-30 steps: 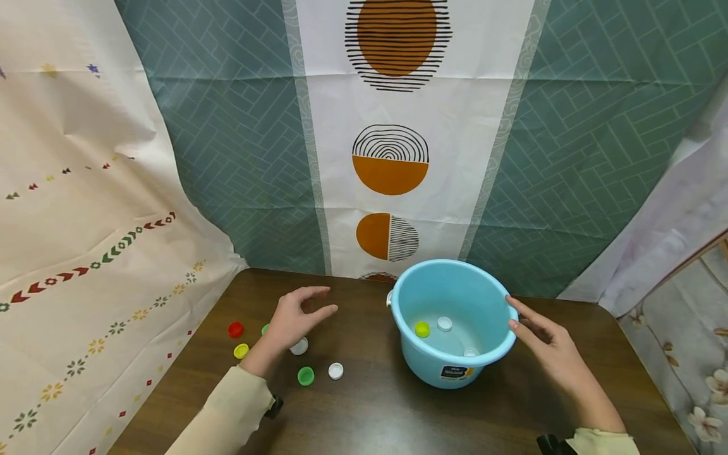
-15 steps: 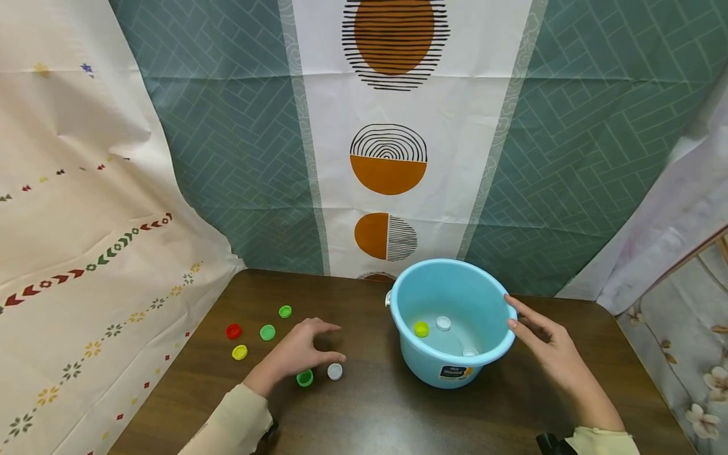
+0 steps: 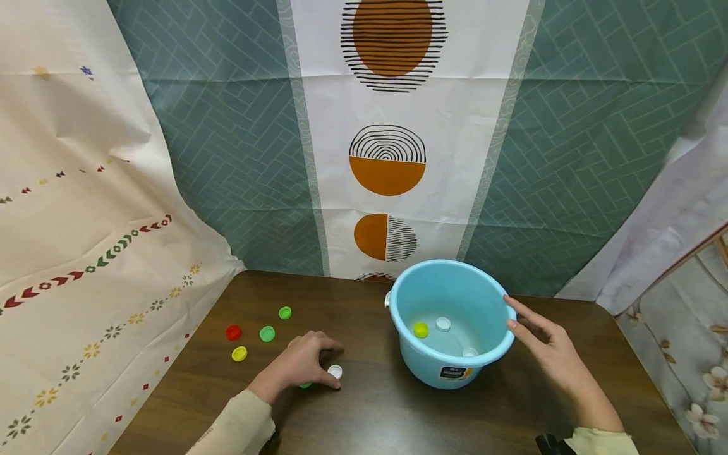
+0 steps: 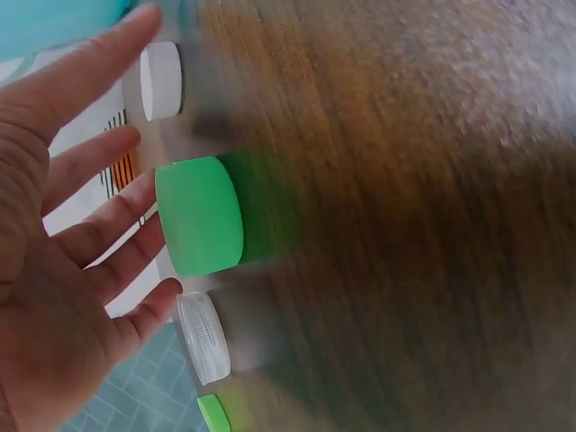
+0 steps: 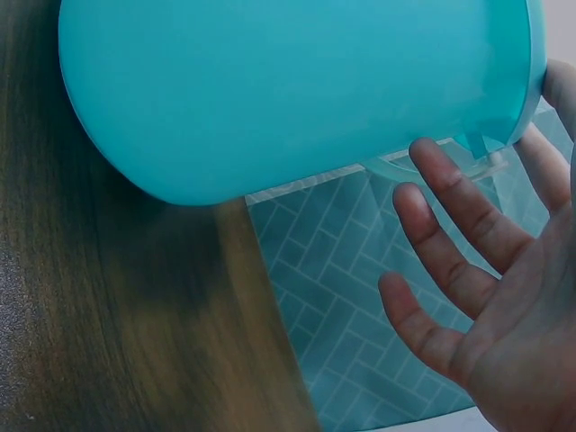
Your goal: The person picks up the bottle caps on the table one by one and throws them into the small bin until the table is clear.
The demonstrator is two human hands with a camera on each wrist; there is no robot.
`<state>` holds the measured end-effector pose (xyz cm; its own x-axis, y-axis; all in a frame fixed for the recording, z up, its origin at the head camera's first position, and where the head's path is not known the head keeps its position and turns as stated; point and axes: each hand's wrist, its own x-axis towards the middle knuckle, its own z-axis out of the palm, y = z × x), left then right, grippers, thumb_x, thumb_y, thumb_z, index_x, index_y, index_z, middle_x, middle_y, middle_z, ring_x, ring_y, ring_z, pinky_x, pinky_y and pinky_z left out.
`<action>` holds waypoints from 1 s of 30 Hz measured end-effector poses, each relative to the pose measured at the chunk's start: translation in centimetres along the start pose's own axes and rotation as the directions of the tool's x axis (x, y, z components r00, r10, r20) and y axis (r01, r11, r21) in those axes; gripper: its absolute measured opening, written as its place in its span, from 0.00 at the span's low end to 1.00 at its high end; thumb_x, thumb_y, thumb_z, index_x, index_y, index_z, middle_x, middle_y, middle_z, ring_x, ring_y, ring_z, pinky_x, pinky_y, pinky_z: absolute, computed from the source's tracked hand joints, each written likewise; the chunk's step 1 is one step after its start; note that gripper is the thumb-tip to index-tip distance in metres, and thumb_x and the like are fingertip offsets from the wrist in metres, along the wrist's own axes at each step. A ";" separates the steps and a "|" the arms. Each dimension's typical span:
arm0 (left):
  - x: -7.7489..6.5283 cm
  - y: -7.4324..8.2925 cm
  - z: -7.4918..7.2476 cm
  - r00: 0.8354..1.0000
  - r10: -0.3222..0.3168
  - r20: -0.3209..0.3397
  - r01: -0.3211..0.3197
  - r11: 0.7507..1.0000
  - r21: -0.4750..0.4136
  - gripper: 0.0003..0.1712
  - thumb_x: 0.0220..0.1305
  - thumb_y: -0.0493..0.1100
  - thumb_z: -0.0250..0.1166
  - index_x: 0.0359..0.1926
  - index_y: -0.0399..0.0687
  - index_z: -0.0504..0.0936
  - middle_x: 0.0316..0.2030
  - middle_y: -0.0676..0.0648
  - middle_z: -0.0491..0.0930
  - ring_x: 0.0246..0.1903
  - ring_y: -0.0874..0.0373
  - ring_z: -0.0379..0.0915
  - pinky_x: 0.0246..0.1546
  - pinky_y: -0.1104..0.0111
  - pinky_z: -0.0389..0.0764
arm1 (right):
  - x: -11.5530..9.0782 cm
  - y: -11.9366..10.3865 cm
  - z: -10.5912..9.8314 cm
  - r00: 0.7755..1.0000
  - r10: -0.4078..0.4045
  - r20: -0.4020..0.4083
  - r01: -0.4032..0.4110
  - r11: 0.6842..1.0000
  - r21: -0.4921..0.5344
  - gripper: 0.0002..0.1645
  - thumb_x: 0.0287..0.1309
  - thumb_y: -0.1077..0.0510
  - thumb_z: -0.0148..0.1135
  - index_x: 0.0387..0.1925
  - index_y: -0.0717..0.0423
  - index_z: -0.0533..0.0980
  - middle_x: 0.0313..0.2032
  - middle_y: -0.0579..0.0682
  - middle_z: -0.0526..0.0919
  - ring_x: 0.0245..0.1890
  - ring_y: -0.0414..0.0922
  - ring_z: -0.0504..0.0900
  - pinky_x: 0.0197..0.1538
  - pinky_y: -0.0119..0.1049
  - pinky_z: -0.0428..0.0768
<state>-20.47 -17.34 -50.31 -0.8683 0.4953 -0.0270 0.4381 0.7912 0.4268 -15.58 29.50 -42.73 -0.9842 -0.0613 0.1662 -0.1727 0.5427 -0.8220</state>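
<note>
One left hand [image 3: 301, 363], spread and gripping nothing, is settling around a round white plastic cap [image 3: 335, 371] on the brown wooden table [image 3: 370, 404], bringing it within pinching reach | relaxed right hand [image 3: 556, 352] is touching light-blue plastic bucket [image 3: 419, 362]

Left of the blue bucket [image 3: 422, 363], the left hand [image 3: 304, 363] mostly hides a green bottle cap [image 3: 305, 385]; the bucket's label [image 3: 453, 373] is illegibly small.

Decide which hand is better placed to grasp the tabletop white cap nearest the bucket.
Probably the left hand: it is beside the white cap, holding nothing, while the right hand touches the bucket, farther away.
</note>
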 end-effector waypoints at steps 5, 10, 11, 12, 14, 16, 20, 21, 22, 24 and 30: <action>0.0 -0.1 0.1 1.000 0.004 0.012 -0.004 1.000 0.023 0.36 0.31 0.64 0.77 0.48 0.63 0.82 0.42 0.60 0.79 0.45 0.60 0.71 0.39 0.62 0.68 | 0.0 0.0 0.0 1.000 0.004 0.000 -0.004 1.000 0.001 0.29 0.66 0.47 0.51 0.67 0.34 0.61 0.59 0.53 0.74 0.47 0.29 0.78 0.43 0.23 0.76; 0.0 -0.2 0.1 1.000 -0.001 0.028 0.001 1.000 0.010 0.31 0.34 0.61 0.77 0.46 0.64 0.84 0.42 0.62 0.79 0.47 0.59 0.71 0.41 0.60 0.70 | 0.0 0.0 0.0 1.000 0.012 0.004 -0.012 1.000 -0.001 0.29 0.66 0.46 0.51 0.67 0.33 0.61 0.59 0.53 0.74 0.47 0.30 0.78 0.43 0.24 0.77; 0.0 -0.2 0.1 1.000 -0.002 0.028 0.002 1.000 0.004 0.30 0.34 0.61 0.77 0.45 0.64 0.84 0.42 0.62 0.79 0.47 0.59 0.71 0.42 0.59 0.71 | 0.0 0.0 0.0 1.000 0.012 0.004 -0.012 1.000 -0.002 0.29 0.66 0.46 0.51 0.67 0.33 0.61 0.59 0.53 0.74 0.47 0.30 0.78 0.43 0.24 0.77; 0.0 -0.2 0.0 1.000 -0.005 0.027 0.005 1.000 -0.001 0.29 0.34 0.60 0.77 0.44 0.64 0.84 0.42 0.62 0.79 0.47 0.59 0.71 0.42 0.59 0.71 | 0.0 0.0 0.1 1.000 0.011 0.003 -0.011 1.000 -0.003 0.29 0.66 0.46 0.51 0.67 0.33 0.61 0.59 0.53 0.74 0.47 0.29 0.78 0.43 0.24 0.77; 0.0 -0.2 0.0 1.000 -0.010 0.026 0.010 1.000 -0.011 0.26 0.35 0.60 0.77 0.41 0.64 0.85 0.41 0.62 0.79 0.47 0.58 0.71 0.43 0.59 0.72 | 0.0 0.0 0.1 1.000 0.009 0.003 -0.009 1.000 -0.007 0.29 0.66 0.46 0.51 0.67 0.33 0.61 0.59 0.53 0.74 0.46 0.29 0.78 0.43 0.24 0.77; -0.1 -0.2 0.0 1.000 -0.014 0.025 0.015 1.000 -0.020 0.23 0.35 0.59 0.77 0.38 0.64 0.86 0.40 0.63 0.78 0.46 0.58 0.71 0.42 0.59 0.71 | 0.0 0.0 0.1 1.000 0.011 0.002 -0.011 1.000 -0.011 0.29 0.66 0.46 0.51 0.67 0.33 0.61 0.59 0.53 0.74 0.46 0.29 0.78 0.43 0.24 0.77; -0.1 -0.2 0.0 1.000 -0.016 0.025 0.017 1.000 -0.022 0.20 0.36 0.60 0.77 0.34 0.65 0.86 0.39 0.62 0.78 0.45 0.59 0.71 0.41 0.59 0.71 | 0.0 0.0 0.1 1.000 0.019 0.001 -0.019 1.000 -0.015 0.29 0.66 0.45 0.50 0.67 0.33 0.60 0.60 0.53 0.73 0.47 0.28 0.77 0.43 0.24 0.76; -0.1 -0.2 0.0 1.000 -0.016 0.026 0.017 1.000 -0.023 0.19 0.36 0.60 0.77 0.34 0.66 0.86 0.39 0.62 0.78 0.45 0.59 0.71 0.40 0.59 0.71 | 0.0 -0.1 0.1 1.000 0.020 0.001 -0.020 1.000 -0.015 0.29 0.66 0.45 0.50 0.67 0.33 0.60 0.60 0.53 0.73 0.47 0.27 0.77 0.43 0.24 0.76; 0.0 -0.2 0.1 1.000 -0.015 0.026 0.015 1.000 -0.022 0.19 0.36 0.61 0.76 0.34 0.66 0.86 0.39 0.62 0.77 0.45 0.59 0.71 0.40 0.59 0.70 | -0.1 -0.1 0.1 1.000 0.020 0.001 -0.020 1.000 -0.015 0.29 0.66 0.45 0.50 0.67 0.33 0.60 0.60 0.53 0.73 0.47 0.27 0.77 0.43 0.24 0.76; 0.0 -0.2 0.1 1.000 -0.014 0.027 0.015 1.000 -0.023 0.19 0.36 0.61 0.76 0.33 0.66 0.86 0.39 0.63 0.77 0.45 0.59 0.71 0.40 0.59 0.70 | -0.1 0.0 0.0 1.000 0.017 0.001 -0.017 1.000 -0.016 0.29 0.66 0.46 0.51 0.67 0.33 0.60 0.60 0.53 0.73 0.47 0.27 0.77 0.43 0.24 0.76; 0.0 -0.1 0.0 1.000 0.003 0.002 -0.003 1.000 -0.015 0.19 0.38 0.61 0.76 0.34 0.67 0.85 0.38 0.64 0.78 0.44 0.59 0.72 0.40 0.60 0.72 | 0.0 0.0 0.0 1.000 0.008 0.002 -0.008 1.000 -0.011 0.29 0.66 0.46 0.51 0.67 0.33 0.61 0.61 0.53 0.72 0.48 0.27 0.76 0.43 0.23 0.76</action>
<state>-20.49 -17.48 -50.33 -0.8664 0.4987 -0.0271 0.4374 0.7839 0.4407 -15.57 29.52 -42.75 -0.9856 -0.0585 0.1588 -0.1644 0.5527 -0.8170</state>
